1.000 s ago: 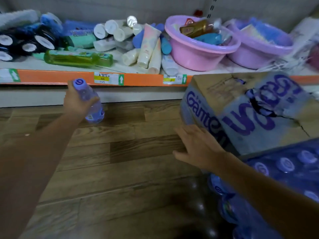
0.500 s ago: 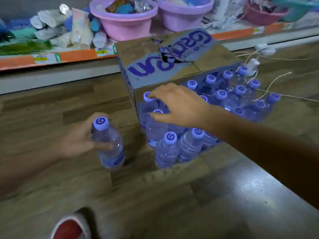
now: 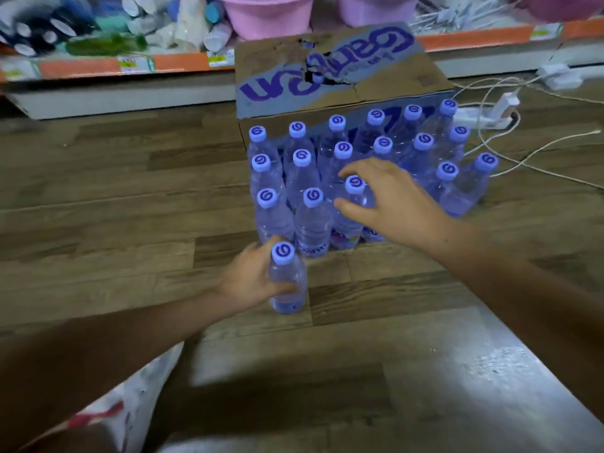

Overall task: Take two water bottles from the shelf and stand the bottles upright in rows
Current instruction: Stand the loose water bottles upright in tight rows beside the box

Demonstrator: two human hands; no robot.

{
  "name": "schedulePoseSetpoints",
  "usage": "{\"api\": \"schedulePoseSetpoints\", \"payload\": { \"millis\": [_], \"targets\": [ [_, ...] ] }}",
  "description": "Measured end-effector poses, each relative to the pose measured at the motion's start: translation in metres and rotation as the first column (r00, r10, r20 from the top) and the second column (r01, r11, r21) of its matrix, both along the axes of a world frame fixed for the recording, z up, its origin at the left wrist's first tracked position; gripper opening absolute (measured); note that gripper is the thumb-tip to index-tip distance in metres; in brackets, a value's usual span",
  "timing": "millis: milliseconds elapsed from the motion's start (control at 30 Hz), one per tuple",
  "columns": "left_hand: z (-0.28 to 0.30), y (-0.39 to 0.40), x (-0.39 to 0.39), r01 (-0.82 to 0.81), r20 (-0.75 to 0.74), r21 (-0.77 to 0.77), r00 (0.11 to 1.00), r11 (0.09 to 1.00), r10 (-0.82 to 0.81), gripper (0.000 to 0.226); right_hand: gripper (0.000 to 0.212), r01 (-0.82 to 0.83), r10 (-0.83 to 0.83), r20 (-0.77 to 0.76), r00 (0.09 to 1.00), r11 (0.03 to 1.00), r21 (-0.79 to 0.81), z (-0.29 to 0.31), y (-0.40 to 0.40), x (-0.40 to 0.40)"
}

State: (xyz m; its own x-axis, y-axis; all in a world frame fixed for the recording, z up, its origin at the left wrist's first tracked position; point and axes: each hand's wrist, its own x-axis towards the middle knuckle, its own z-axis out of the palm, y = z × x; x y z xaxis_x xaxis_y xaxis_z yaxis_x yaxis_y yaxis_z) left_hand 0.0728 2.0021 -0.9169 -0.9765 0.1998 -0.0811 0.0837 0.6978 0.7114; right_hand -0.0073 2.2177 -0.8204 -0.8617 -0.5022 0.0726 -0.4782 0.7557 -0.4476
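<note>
Since half a second ago, the left hand (image 3: 253,276) has carried its water bottle (image 3: 287,282) from off to the left to just in front of the block of standing bottles (image 3: 327,178), and the right hand (image 3: 395,201) has slid from the block's left side toward its middle. Fingers of the left hand wrap the clear ribbed plastic of the bottle, which stands upright, its base on or just above the wooden floor (image 3: 130,191) (contact is hard to tell), close to the block's front row. Over the block, the right hand spreads wide, thumb and forefinger either side of one round purple cap (image 3: 354,184) in the front row, holding nothing. Behind the block, touching its back row, sits a torn cardboard box (image 3: 327,73) with purple lettering. Farther behind the box runs the shelf (image 3: 98,65), its orange edge strip carrying price tags, with tubes and pink plastic basins (image 3: 268,11) on it. Right of the block, white cords (image 3: 523,152) trail across the grained planks.
</note>
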Motion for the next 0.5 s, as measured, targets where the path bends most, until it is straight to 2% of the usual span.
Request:
{"api": "schedulePoseSetpoints", "payload": {
  "millis": [67, 167, 233, 367, 500],
  "targets": [
    [-0.005, 0.001, 0.004, -0.072, -0.013, 0.024, 0.997, 0.997, 0.072, 0.046, 0.044, -0.007, 0.007, -0.009, 1.0, 1.0, -0.018, -0.004, 0.004, 0.005],
    [-0.017, 0.005, 0.01, -0.208, -0.064, 0.016, 0.976, 0.978, 0.209, 0.06, 0.041, 0.002, -0.003, -0.013, 1.0, 0.998, -0.057, -0.007, 0.008, 0.005],
    [-0.027, 0.0, 0.009, -0.289, -0.061, 0.074, 0.954, 0.954, 0.293, 0.054, 0.039, 0.009, -0.011, -0.025, 1.0, 0.996, -0.091, -0.012, 0.011, 0.001],
    [-0.034, -0.004, 0.01, -0.256, -0.059, 0.092, 0.963, 0.962, 0.261, 0.049, 0.04, 0.02, -0.019, 0.016, 1.0, 0.998, -0.065, -0.02, 0.006, -0.01],
    [-0.036, 0.0, 0.012, -0.306, -0.01, 0.122, 0.951, 0.944, 0.31, 0.045, 0.042, 0.037, -0.036, 0.024, 0.999, 0.998, -0.044, -0.023, 0.002, -0.008]
  ]
}}
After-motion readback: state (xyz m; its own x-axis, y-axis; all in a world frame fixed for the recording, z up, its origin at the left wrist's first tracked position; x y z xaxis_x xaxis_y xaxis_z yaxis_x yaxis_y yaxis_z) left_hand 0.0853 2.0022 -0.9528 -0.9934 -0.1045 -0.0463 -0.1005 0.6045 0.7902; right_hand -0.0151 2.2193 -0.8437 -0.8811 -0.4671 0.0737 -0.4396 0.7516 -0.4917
